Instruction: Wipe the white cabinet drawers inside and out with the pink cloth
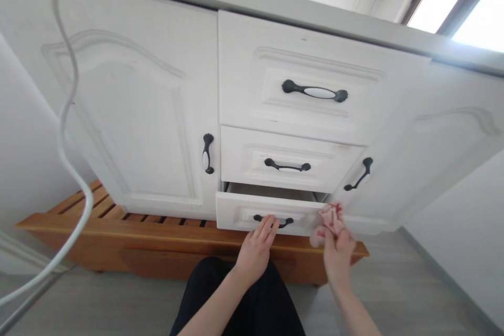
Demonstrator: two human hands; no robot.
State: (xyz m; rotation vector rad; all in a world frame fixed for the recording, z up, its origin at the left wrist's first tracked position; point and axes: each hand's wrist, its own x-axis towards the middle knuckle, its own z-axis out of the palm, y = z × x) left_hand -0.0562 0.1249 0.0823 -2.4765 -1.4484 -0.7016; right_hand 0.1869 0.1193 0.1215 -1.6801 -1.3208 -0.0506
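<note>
The bottom drawer [236,212] of a white cabinet is pulled out a little, with a dark gap above its front. My left hand [258,244] rests at the drawer's black handle [285,222], its fingers stretched out over the handle's left part. At the drawer's right end, my right hand [339,252] is closed on a crumpled pink and red cloth [333,218]. The cloth lies against the right edge of the drawer front. What is inside the drawer cannot be made out.
Two closed drawers, the middle [323,168] and the top [244,79], sit above. Cabinet doors [137,131] flank them. A slatted wooden bench [157,241] runs low along the cabinet. A white cable [63,131] hangs at the left. My knees are just below the drawer.
</note>
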